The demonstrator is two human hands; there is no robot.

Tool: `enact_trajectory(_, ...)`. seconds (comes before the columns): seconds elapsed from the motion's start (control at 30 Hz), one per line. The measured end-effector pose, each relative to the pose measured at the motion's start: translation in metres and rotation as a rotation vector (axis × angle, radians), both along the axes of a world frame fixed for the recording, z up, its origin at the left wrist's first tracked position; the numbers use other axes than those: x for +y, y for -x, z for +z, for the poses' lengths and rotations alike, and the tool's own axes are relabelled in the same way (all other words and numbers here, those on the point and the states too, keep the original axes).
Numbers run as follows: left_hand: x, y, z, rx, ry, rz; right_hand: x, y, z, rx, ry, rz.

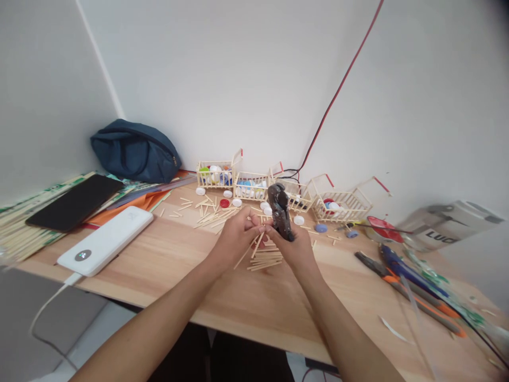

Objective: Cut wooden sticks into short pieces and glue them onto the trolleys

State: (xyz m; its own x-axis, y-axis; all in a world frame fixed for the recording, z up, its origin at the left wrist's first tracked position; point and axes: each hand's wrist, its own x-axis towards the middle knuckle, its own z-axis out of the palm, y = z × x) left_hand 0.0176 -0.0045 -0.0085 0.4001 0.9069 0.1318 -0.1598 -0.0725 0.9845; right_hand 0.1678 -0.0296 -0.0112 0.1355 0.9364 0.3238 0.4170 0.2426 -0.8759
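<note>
My left hand (237, 235) is closed, fingertips pinching thin wooden sticks (257, 246) that slant down toward the tabletop. Meeting it at the fingertips, my right hand (292, 246) is wrapped round a dark hand tool (280, 212) with a rounded upper end; its exact kind is unclear. Below the hands lies a small stack of cut wooden sticks (265, 261), and more loose sticks (210, 215) are scattered behind my left hand. Several little stick-built carts (214, 172) filled with bottle caps stand along the wall, one cart (338, 204) to the right.
Left on the wooden table (159, 270) are a white power bank (107, 239) with a cable, a black phone (75, 201) and a blue pouch (137, 151). Pliers (409, 292), a red-topped round container (384, 229) and a grey box (445, 225) lie right. A red-black cord (338, 90) hangs behind.
</note>
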Motion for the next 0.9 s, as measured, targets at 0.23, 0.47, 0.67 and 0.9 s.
enact_trajectory(0.23,0.006,0.0,-0.003,-0.054,0.073,-0.093,0.001,-0.003,0.001,-0.059,0.039,-0.036)
enact_trajectory(0.47,0.008,0.003,-0.001,0.105,0.053,-0.112,0.008,-0.018,-0.005,0.018,0.043,-0.171)
enact_trajectory(0.67,0.007,0.001,-0.003,0.208,-0.017,-0.024,0.002,-0.013,0.0,-0.031,-0.059,-0.23)
enact_trajectory(0.9,0.009,0.007,0.0,0.142,0.045,-0.038,-0.002,-0.006,0.001,-0.103,-0.14,-0.146)
